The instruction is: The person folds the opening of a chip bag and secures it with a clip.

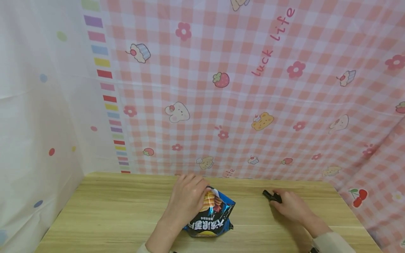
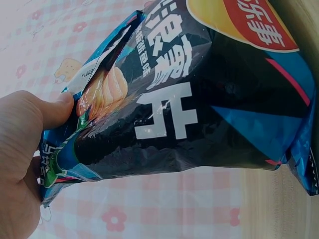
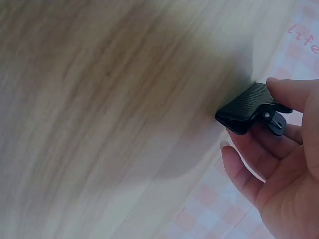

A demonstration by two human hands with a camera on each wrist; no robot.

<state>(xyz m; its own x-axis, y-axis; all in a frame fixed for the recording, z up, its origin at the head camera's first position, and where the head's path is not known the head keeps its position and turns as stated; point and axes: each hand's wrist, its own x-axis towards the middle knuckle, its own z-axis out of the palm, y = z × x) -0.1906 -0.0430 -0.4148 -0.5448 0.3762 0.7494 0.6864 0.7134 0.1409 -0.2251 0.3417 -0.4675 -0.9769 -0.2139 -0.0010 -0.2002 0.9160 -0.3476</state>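
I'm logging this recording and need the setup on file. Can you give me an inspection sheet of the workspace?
Surface: light wooden table, wood grain showing.
Job's things: blue and black snack bag standing near the table's middle; small black clip to its right.
Clutter: nothing seen.
Hands: left hand grips the bag's top edge, thumb pressed on the foil; right hand pinches the black clip on the table.
Cables: nothing seen.
Surroundings: pink checked cloth printed with cupcakes, strawberries and flowers behind and to the right; white dotted cloth to the left.
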